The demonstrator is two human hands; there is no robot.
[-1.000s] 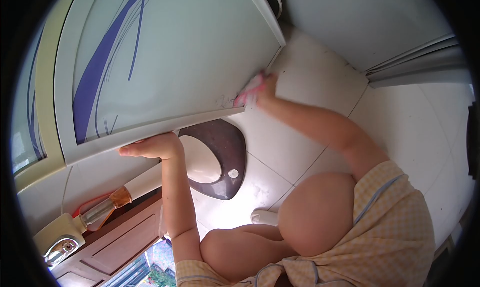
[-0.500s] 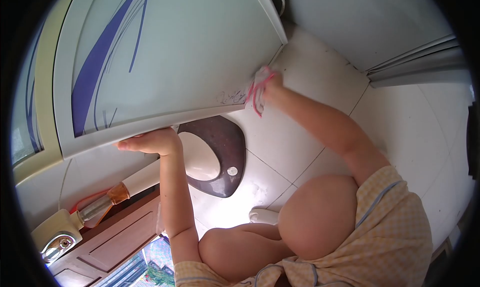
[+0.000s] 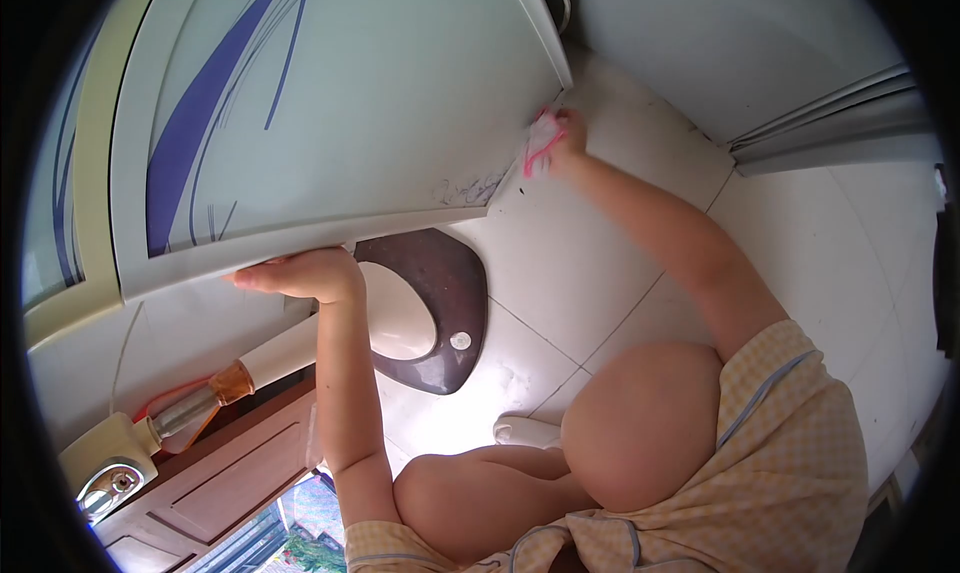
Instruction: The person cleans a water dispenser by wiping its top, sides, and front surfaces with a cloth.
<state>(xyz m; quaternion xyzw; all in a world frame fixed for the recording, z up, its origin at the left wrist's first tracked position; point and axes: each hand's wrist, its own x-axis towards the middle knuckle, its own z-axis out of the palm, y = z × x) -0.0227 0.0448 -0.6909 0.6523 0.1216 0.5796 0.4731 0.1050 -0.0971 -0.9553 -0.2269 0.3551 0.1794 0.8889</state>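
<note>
My right hand [image 3: 570, 138] is closed on a white cloth with pink edging [image 3: 543, 141], at the far lower corner of a pale cabinet panel [image 3: 370, 103]. The panel has purple curved stripes and a white frame, with dark scribble-like marks [image 3: 470, 188] near its lower edge. My left hand [image 3: 305, 273] lies against the underside of the near white frame edge, bent back at the wrist, its visible fingers stretched out to the left. Its contact side is partly hidden by the frame.
Below the panel, a fan-like stand with a dark base [image 3: 455, 313] and pale pole [image 3: 280, 350] stands on the tiled floor [image 3: 560, 273]. A grey panel [image 3: 680, 43] rises at upper right. A brown wooden panel [image 3: 230, 463] is at lower left, and a white slipper [image 3: 528, 432] sits near my knees.
My right hand has moved with the cloth up and to the right, away from the scribble-like marks toward the panel's far corner. My left hand stays against the frame.
</note>
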